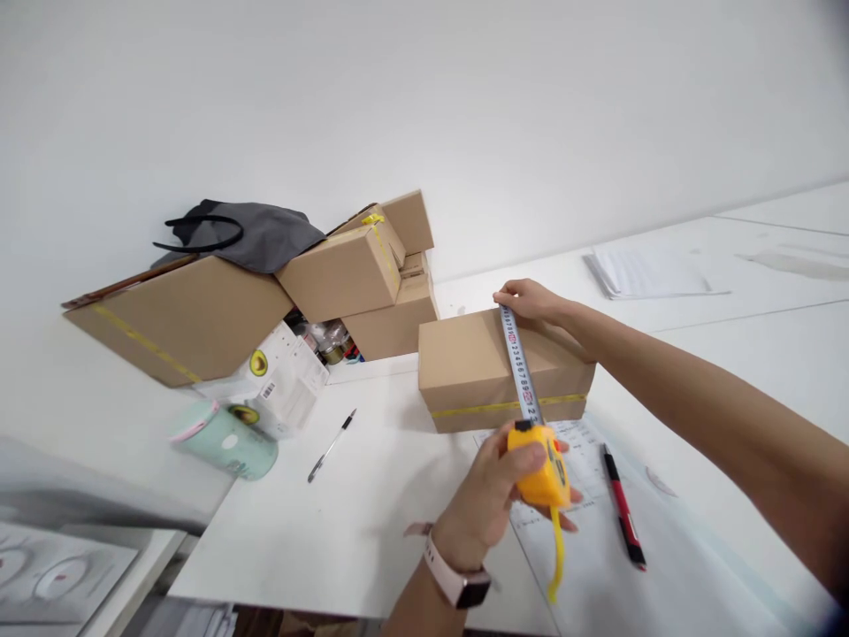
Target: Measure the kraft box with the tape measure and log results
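1. The left hand (487, 488) wraps the chunky yellow plastic tape measure (545, 473), probably light, best held round its sides.
2. The right hand (532, 301) pinches the silver metal blade's (518, 363) far end, likely springy.
3. Beneath it, the brown cardboard box (462, 356) looks stiff.

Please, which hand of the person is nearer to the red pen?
Left. The left hand, gripping the yellow tape measure, is just left of the red pen; the right hand is farther away, at the cardboard box's far top edge.

Tape measure (540, 469) — across box (468, 358)
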